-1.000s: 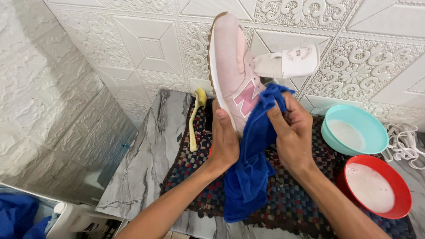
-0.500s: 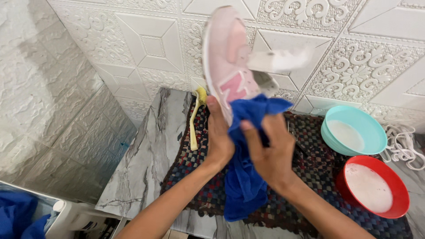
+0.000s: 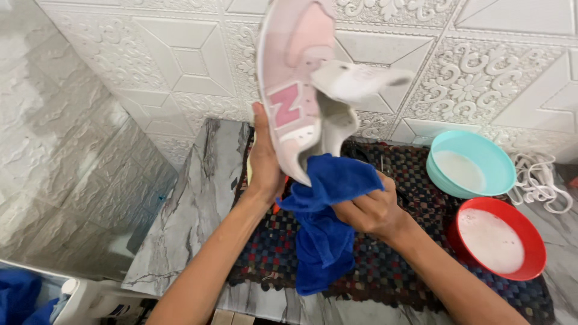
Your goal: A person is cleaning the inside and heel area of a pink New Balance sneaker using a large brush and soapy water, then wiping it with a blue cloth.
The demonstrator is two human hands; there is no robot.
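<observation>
- Left hand clamped on the pink shoe, held upright above the surface; toe cut off by the top frame edge.
- Right hand closed on a blue cloth, bunched at the shoe's heel; fingers mostly hidden in the folds.
- Shoe's white tongue blurred.
- Woven mat under the hands, partly covered.
- Teal bowl and red bowl near the right edge, both holding whitish liquid.
- White laces beside the teal bowl, cut off at the right edge.
</observation>
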